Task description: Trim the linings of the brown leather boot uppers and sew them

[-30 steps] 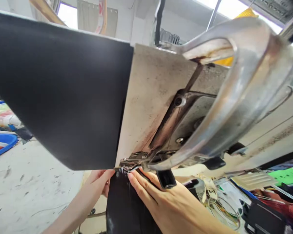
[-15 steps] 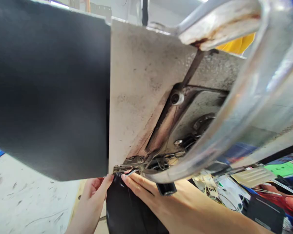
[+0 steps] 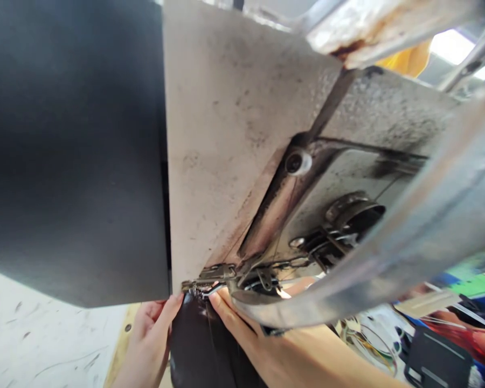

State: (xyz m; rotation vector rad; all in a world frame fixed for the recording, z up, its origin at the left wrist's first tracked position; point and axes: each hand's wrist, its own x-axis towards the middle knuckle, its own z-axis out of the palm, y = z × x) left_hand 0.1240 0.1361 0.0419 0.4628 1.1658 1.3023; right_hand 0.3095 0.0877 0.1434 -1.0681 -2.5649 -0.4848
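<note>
I look from very close at the grey, grimy head of a sewing machine [image 3: 226,140], with a black panel [image 3: 73,151] on its left side. Under it sits the metal presser foot [image 3: 210,277]. A piece of black fabric [image 3: 198,345] lies below the foot. My left hand [image 3: 149,337] reaches up from the lower left, its fingers curled on the fabric's left edge beside the foot. My right hand [image 3: 258,345] lies on the fabric from the right, its fingertips pressed together at the foot. A blurred curved metal bar [image 3: 388,258] crosses in front of my right wrist.
A pale, scuffed tabletop [image 3: 36,345] lies at the lower left with a wooden edge [image 3: 119,350] beside it. At the lower right are green and blue items [image 3: 472,269], cables [image 3: 372,345] and a dark object [image 3: 436,355]. A yellow thing [image 3: 404,59] shows above the machine.
The view has moved closer to the machine head and tilted, so the panel and bar fill more of the picture. Both hands stay at the presser foot on the black fabric.
</note>
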